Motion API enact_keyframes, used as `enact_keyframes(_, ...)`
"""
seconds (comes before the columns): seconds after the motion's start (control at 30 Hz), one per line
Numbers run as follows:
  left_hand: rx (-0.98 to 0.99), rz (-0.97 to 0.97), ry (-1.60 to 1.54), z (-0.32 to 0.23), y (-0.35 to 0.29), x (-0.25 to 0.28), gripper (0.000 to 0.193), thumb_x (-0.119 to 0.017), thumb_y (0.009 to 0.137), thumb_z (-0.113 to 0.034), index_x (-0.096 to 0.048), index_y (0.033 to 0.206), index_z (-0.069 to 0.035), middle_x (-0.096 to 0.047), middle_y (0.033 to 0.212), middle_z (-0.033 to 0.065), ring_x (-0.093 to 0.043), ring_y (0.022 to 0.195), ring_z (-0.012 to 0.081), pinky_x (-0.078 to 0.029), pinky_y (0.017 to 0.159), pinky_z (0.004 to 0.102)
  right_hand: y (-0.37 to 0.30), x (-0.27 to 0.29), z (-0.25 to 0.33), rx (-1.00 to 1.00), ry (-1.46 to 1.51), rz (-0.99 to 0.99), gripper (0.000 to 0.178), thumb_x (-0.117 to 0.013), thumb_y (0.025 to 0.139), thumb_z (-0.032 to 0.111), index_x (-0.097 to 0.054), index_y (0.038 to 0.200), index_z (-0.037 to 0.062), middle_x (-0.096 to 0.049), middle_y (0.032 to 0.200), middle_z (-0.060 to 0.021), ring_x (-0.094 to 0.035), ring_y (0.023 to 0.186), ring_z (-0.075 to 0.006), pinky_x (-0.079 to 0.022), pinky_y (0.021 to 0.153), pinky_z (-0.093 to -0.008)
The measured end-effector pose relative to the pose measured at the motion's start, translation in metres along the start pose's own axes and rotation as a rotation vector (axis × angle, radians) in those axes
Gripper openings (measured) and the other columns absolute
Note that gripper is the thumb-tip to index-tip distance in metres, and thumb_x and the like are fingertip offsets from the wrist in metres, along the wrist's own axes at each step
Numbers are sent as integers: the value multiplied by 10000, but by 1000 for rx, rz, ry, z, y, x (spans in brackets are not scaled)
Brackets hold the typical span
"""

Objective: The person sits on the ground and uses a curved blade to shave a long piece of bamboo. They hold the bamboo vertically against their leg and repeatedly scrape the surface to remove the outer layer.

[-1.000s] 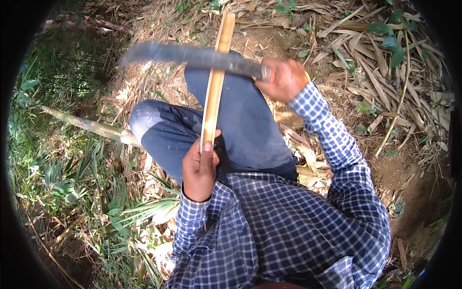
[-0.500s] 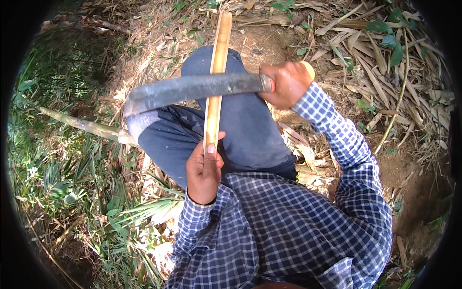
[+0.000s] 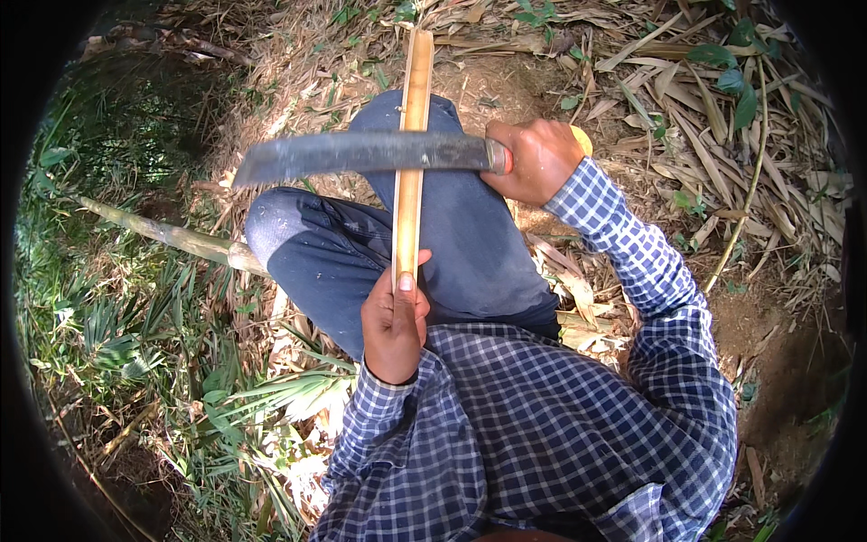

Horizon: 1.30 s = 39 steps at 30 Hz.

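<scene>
A long split bamboo strip (image 3: 409, 217), pale and hollowed along its inner face, points away from me over my bent knee. My left hand (image 3: 395, 323) is closed round its near end, the thumb pressed flat on the inner face. In my right hand (image 3: 539, 161) is the handle of a machete (image 3: 352, 152), its yellowish butt showing beyond the fist. The dark, broad blade lies crosswise over the strip and reaches out to the left, slightly blurred toward its tip. Whether the blade touches the strip, I cannot tell.
Under the strip are my legs in dark blue trousers (image 3: 479, 244). At the left a bamboo pole (image 3: 172, 237) runs out from beside my knee. Dry leaves and husks (image 3: 704, 135) litter the ground at right, with a thin stem (image 3: 754, 181). Green plants (image 3: 117, 343) grow on the left.
The machete's tip has swung up and away from my left knee, so the blade lies more level. My left hand and the bamboo strip have shifted slightly to the right.
</scene>
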<state>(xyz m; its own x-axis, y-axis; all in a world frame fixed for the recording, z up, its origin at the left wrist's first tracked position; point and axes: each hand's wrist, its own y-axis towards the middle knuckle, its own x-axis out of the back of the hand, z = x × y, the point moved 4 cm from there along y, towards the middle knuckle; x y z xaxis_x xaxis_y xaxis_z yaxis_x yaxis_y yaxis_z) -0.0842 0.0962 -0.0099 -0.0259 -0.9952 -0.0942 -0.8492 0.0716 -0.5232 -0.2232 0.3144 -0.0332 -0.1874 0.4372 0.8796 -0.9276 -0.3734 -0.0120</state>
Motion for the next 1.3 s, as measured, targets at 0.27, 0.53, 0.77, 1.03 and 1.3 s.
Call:
enact_keyframes(0.27,-7,7,-36,7,-3,0,419,-420,1058,-281,-518,1306,42,-398,581,-53,-309,408,-1,-267,370,173,10,1,-11,-101,12,17,256,-672,784,341,-673,833,90,-627,583,-162,-657,558,-344,-551,598,-472)
enact_keyframes(0.53,-43,7,-20,7,-3,0,412,-416,1061,-272,-519,1309,40,-392,576,-54,-299,407,-1,-246,363,178,24,3,-25,-104,-56,-68,248,-688,774,305,-684,878,80,-642,580,-122,-657,516,-286,-579,572,-424)
enact_keyframes(0.77,-39,12,-10,8,-7,0,418,-424,1059,-283,-517,1318,31,-400,582,-53,-300,412,0,-243,366,177,34,1,-36,-160,-29,-30,218,-666,780,303,-693,874,108,-641,581,-102,-647,501,-244,-574,550,-423)
enact_keyframes(1.03,-9,-13,-1,7,-10,-1,433,-388,1070,-276,-532,1307,57,-408,572,-46,-323,454,9,-253,421,194,42,8,-36,-213,-28,-8,236,-672,779,311,-705,889,105,-655,607,-130,-671,549,-283,-583,612,-447)
enact_keyframes(1.3,-36,12,29,6,-12,1,405,-384,1069,-259,-526,1296,45,-407,580,-42,-327,418,8,-272,383,182,51,5,-39,-240,-34,20,262,-645,806,314,-707,945,100,-657,610,-128,-661,532,-248,-598,609,-414)
